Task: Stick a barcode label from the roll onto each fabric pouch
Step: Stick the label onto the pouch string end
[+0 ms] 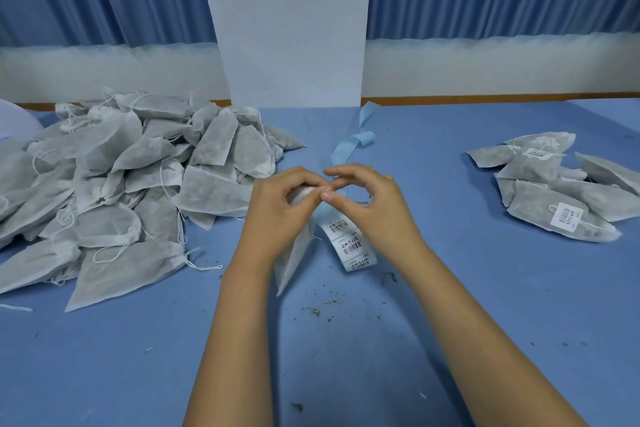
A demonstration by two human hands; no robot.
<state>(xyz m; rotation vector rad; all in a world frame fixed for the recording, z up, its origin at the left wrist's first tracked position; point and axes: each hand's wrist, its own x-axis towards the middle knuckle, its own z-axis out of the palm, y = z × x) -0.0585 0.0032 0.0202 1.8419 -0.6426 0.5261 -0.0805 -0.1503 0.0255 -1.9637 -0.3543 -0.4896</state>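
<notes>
Clearly early going. Grips one pale grey fabric pouch [293, 262] in the curled left hand [277, 213], pinches with the right hand [375, 210] at the strip of white barcode labels on light blue backing [353, 246], mid-table. Shows only a small labelled pile [561, 199] at right; leaves the large unlabelled heap [121, 184] at left.

Left: big heap of grey non-woven drawstring pouches [114, 191] on the blue-covered table [485, 305].
Right: small heap of grey labelled pouches [561, 198], well apart from it.
Middle: left hand [277, 208] and right hand [374, 204] together between the heaps; below them a single grey fabric pouch [294, 260], a strip of white barcode labels [353, 246] just right of it.
Behind: white square pillar [291, 28] at the far table edge.
</notes>
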